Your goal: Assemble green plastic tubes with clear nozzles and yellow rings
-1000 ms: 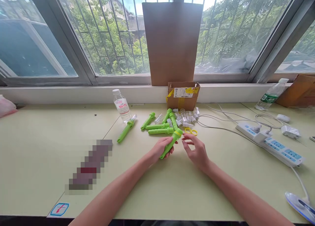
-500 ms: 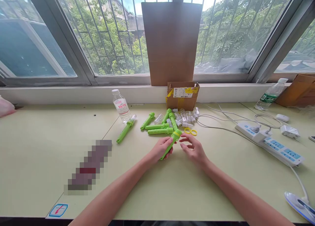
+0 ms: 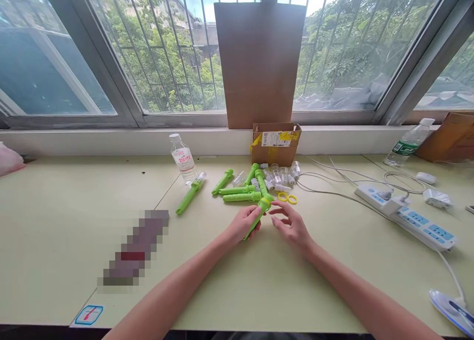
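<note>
My left hand [image 3: 245, 223] is closed around a green plastic tube [image 3: 262, 210], which tilts up to the right and has a yellow ring near its threaded top. My right hand [image 3: 290, 223] is just to the right, its fingers apart and a fingertip close to the tube's top. Behind the hands lie several green tubes [image 3: 241, 197] and clear plastic vials [image 3: 275, 174] with white parts. Two yellow rings [image 3: 283, 196] rest on the table [image 3: 237, 290]. Another green tube [image 3: 188, 198], with a clear piece at its end, lies at the left.
A small cardboard box [image 3: 275, 153] stands behind the parts. One water bottle [image 3: 184, 160] is at the left, another [image 3: 407, 145] at the back right. A power strip [image 3: 407, 216] with cables lies on the right. A pixelated dark object [image 3: 138, 246] is at the left.
My right fingertips have shifted slightly left towards the tube's top. My left hand still grips the tube.
</note>
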`<move>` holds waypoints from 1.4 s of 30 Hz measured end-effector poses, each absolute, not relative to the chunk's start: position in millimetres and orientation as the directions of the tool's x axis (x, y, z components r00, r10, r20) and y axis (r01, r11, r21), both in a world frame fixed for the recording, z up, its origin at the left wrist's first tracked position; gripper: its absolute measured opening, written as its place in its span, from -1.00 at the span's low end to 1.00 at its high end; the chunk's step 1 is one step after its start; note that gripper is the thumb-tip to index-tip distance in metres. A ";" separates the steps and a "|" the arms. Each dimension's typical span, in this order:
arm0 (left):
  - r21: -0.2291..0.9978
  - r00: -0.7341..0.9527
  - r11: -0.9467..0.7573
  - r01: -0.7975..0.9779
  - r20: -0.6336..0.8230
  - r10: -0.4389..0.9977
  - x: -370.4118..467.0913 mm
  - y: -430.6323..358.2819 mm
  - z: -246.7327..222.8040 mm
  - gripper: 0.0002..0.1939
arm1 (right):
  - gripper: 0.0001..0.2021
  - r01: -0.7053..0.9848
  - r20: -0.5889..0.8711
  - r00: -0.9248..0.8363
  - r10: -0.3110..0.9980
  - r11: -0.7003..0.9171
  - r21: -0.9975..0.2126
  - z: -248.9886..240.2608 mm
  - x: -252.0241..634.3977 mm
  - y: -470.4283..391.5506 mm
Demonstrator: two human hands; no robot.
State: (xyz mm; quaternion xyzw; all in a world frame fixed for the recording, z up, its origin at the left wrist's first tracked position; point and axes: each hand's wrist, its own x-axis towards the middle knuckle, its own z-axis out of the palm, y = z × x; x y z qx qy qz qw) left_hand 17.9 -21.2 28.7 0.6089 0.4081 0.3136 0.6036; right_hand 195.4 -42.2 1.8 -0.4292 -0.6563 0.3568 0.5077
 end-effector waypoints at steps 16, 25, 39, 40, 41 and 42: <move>0.989 0.454 0.149 0.014 -0.139 0.880 11.4 -16.5 32.1 -0.59 | -0.63 0.282 0.479 -0.134 0.867 0.497 -0.820 3.1 193.6 -42.7; 0.981 0.518 0.192 0.006 -0.168 0.839 10.0 -16.7 35.2 -0.55 | -0.63 0.359 0.514 -0.124 0.849 0.521 -0.774 -0.5 197.4 -38.9; 0.987 0.436 0.155 0.052 -0.162 0.885 13.0 -17.6 30.4 -0.55 | -0.62 0.726 0.603 -0.010 0.798 0.421 -0.544 -14.9 227.1 -5.5; 0.987 0.435 0.149 0.058 -0.160 0.886 13.1 -17.6 30.4 -0.55 | -0.62 0.748 0.599 -0.011 0.801 0.404 -0.527 -15.6 229.0 -1.9; 0.988 0.436 0.143 0.065 -0.157 0.886 13.1 -17.6 30.6 -0.55 | -0.63 0.766 0.592 -0.007 0.806 0.385 -0.515 -16.6 230.4 1.7; 0.988 0.438 0.137 0.070 -0.154 0.886 13.2 -17.5 30.8 -0.55 | -0.64 0.779 0.579 -0.004 0.816 0.366 -0.509 -17.7 231.4 5.0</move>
